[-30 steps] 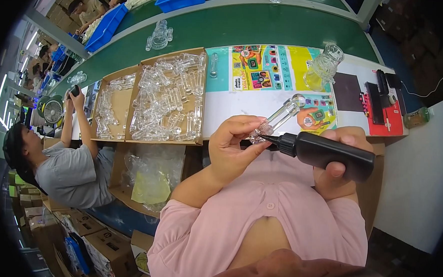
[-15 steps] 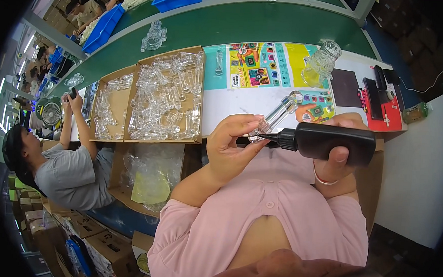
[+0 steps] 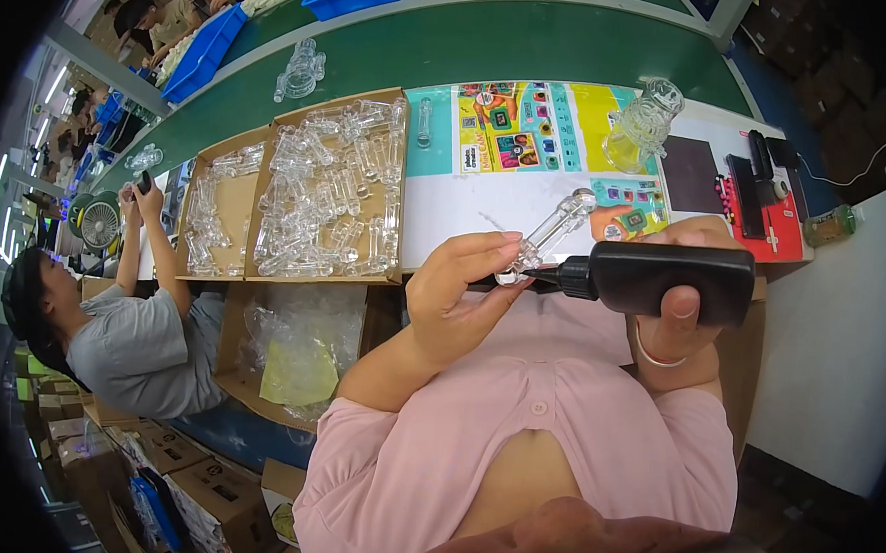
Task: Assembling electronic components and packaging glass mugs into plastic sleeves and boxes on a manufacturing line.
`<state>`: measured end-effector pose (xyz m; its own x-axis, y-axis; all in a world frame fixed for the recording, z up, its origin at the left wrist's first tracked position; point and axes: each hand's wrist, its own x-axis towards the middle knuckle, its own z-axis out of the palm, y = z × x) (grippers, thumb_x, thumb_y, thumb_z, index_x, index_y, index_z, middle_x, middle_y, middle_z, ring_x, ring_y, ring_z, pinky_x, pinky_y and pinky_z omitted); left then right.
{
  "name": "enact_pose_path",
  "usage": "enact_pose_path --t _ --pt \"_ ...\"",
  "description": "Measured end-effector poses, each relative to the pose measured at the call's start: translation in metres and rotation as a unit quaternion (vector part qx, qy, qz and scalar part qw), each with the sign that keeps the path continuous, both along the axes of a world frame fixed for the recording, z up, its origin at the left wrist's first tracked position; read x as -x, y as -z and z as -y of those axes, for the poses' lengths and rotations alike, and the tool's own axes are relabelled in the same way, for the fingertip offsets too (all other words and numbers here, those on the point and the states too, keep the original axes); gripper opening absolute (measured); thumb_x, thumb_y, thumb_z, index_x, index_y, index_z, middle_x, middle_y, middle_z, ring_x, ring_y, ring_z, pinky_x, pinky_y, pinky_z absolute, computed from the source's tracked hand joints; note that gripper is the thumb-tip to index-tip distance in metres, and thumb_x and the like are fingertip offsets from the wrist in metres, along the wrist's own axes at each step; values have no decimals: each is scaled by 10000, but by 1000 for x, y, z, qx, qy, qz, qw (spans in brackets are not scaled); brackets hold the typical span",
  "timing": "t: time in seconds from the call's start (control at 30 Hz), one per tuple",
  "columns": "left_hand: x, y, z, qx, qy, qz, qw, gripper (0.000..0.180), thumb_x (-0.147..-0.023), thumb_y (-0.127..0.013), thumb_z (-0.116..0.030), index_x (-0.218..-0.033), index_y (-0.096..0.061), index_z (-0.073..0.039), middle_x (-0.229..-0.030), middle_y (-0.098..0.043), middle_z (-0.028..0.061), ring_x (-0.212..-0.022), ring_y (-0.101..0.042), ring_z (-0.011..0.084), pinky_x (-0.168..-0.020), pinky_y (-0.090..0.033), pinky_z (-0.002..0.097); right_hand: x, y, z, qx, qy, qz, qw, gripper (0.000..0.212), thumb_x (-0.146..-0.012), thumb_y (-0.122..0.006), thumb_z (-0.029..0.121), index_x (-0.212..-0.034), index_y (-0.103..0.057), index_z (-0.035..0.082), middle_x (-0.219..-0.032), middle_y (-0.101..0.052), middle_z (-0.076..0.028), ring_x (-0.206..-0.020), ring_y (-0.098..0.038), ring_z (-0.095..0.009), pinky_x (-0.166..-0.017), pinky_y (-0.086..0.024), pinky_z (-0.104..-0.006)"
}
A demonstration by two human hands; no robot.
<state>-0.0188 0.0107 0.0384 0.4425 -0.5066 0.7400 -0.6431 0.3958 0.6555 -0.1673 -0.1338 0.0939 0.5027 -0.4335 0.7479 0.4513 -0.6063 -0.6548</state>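
Between the thumb and fingers of my left hand (image 3: 466, 283) is a clear tube-shaped part (image 3: 558, 228), tilted with its rounded far end up to the right. My right hand (image 3: 684, 307) wraps round a black squeeze bottle (image 3: 668, 280) lying sideways. The bottle's thin nozzle points left and meets the lower end of the clear part, close to my left fingertips; whether any liquid comes out cannot be seen. Left of my hands, a cardboard tray (image 3: 399, 189) holds many similar clear parts. Another clear tube (image 3: 424, 122) lies alone on the printed sheet.
A clear glass-like vessel (image 3: 643, 127) stands on the printed sheet (image 3: 527, 196). Farther right are a dark phone-like slab (image 3: 746, 197) and a red board (image 3: 784, 234). An open box with plastic bags (image 3: 304, 354) sits below the tray. At left, a co-worker (image 3: 149, 336) raises both hands.
The clear part has turned slightly in my left fingers, and its lower end now shows more. The bottle stays nearly in place. The whole view has shifted a little.
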Motion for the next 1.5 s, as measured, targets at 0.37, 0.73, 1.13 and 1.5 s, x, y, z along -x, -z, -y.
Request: enact_pose_path --t 0.37,0.73,1.13,1.5 --pt "-2 -2 -2 -21 -25 29 999 403 -585 -728 76 -961 -605 -3 -933 -609 138 -818 -615 224 -696 -504 278 4 4 -9 216 -35 58 974 421 -816 -608 305 -1064 -419 21 -895 -534 -140 -672 -542 -195 -557 -473 -319" --pt "3 -6 -7 -88 120 -216 965 380 -670 -686 69 -1028 -575 8 -991 -583 103 -916 -574 162 -794 -456 255 5 8 -7 203 -28 118 972 395 -844 -567 293 -1067 -400 14 -909 -510 -154 -547 -521 -183 -449 -420 -275" --pt "2 -5 -8 -70 307 -372 873 385 -744 -634 62 -1090 -471 21 -1048 -564 148 -990 -568 206 -867 -458 305 -2 20 -1 202 -78 180 959 416 -827 -594 275 -1084 -400 10 -944 -501 -157 -550 -538 -188 -405 -396 -263" --pt "4 -2 -5 -60 216 -325 919 354 -712 -648 91 -1025 -496 29 -1026 -541 139 -953 -574 200 -818 -480 281 3 14 1 300 -126 159 932 454 -785 -649 254 -1075 -416 -5 -962 -506 -210 -599 -561 -244 -426 -422 -303"
